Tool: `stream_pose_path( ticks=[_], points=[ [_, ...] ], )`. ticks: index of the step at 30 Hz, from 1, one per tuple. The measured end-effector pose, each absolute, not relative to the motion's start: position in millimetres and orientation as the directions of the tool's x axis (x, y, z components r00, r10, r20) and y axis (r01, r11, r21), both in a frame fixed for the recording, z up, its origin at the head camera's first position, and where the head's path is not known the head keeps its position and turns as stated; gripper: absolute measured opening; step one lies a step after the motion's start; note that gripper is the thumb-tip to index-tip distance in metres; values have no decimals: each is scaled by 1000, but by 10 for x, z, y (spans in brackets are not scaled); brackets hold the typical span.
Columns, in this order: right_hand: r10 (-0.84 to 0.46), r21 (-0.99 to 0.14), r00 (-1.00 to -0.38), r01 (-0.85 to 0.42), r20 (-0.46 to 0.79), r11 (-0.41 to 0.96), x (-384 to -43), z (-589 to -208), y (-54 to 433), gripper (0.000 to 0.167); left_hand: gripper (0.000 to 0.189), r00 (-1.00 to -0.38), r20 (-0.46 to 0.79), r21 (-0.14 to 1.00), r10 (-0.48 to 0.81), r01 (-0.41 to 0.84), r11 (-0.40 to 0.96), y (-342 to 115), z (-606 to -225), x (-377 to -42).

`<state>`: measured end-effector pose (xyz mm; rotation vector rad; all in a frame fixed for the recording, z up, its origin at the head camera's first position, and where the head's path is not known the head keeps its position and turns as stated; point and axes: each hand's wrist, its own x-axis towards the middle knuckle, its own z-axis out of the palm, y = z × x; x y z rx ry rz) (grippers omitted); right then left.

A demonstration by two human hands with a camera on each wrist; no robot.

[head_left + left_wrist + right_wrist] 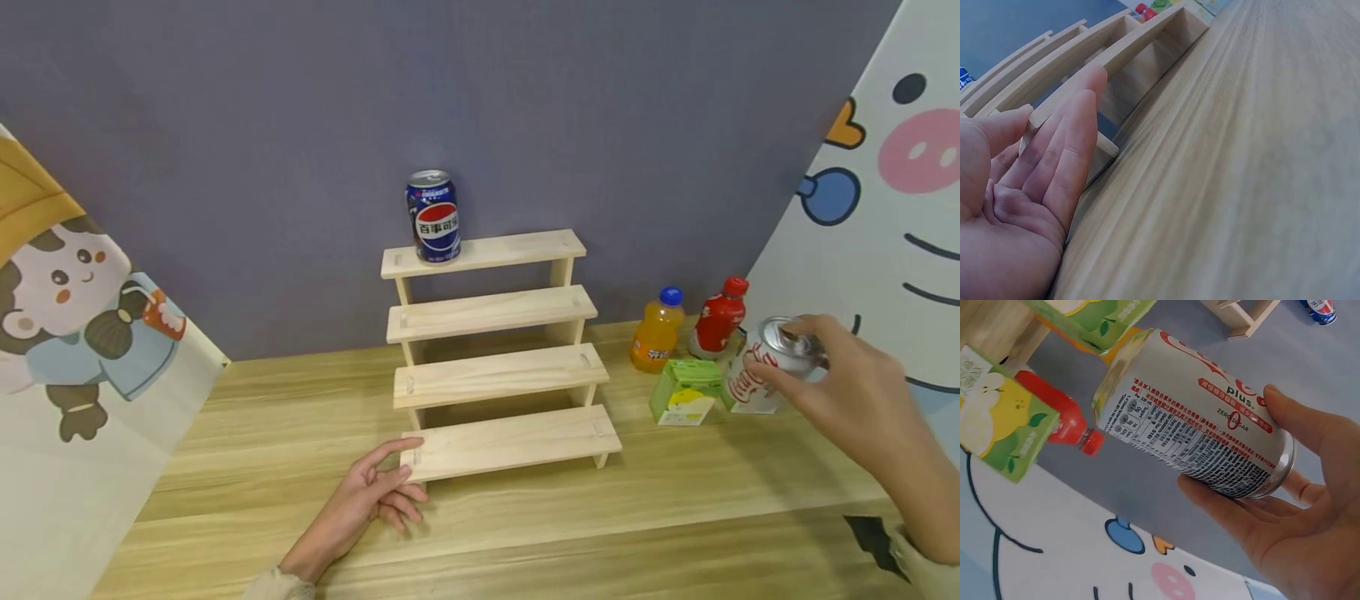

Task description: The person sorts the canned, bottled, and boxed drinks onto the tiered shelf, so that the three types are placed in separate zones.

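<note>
A four-step wooden stand [510, 442] stands on the table, and my left hand [375, 492] holds the left end of its lowest step. In the left wrist view, the thumb [1013, 128] touches the plank's corner while the fingers pass its end. My right hand [862, 383] grips a white Coca-Cola can [757, 379] near its top. The right wrist view shows thumb and fingers around this can [1197, 419], red lettering on its side. Whether its base touches the table is unclear. A blue Pepsi can [435, 221] stands upright on the top step, toward the left.
Left of the white can are a green drink carton [684, 392], an orange drink bottle [657, 329] and a red bottle [718, 318]. Another green carton [1007, 419] shows in the right wrist view. A grey back wall [300, 167] and printed side panels enclose the table.
</note>
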<state>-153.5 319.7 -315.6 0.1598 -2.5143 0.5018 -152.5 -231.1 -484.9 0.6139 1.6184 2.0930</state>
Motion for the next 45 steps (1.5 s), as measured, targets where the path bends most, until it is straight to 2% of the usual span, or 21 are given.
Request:
stream_pose_path(
  ticks=[3, 11, 21, 30, 33, 38, 45],
  points=[
    [-39, -303, -819, -257, 573, 918, -1561, -3121, 3156, 63, 46, -818, 86, 971, 569, -59, -232, -2316, -4857, -1523],
    [-65, -340, -827, -300, 559, 892, -1607, -3025, 2979, 63, 47, -837, 41, 976, 545, -84, -202, -2315, -4842, -1515],
    [-168, -279, -782, -402, 600, 872, -1779, -2884, 2823, 61, 49, -834, 8, 981, 551, -99, -165, -2280, -4829, -1535],
    [-249, -229, -758, -463, 603, 856, -2034, -2703, 2595, 61, 50, -812, 22, 976, 583, -109, -189, -2299, -4812, -1508],
    [-273, -219, -756, -479, 595, 850, -2092, -2613, 2493, 60, 50, -805, 36, 970, 592, -114, -214, -2306, -4813, -1507],
    [-328, -193, -719, -539, 613, 820, -2202, -2443, 2314, 54, 50, -805, 38, 970, 592, -113, -215, -2320, -4808, -1511],
    [-366, -238, -718, -590, 593, 772, -2388, -2233, 2075, 47, 50, -809, 21, 972, 587, -122, -203, -2317, -4808, -1514]
  ],
)
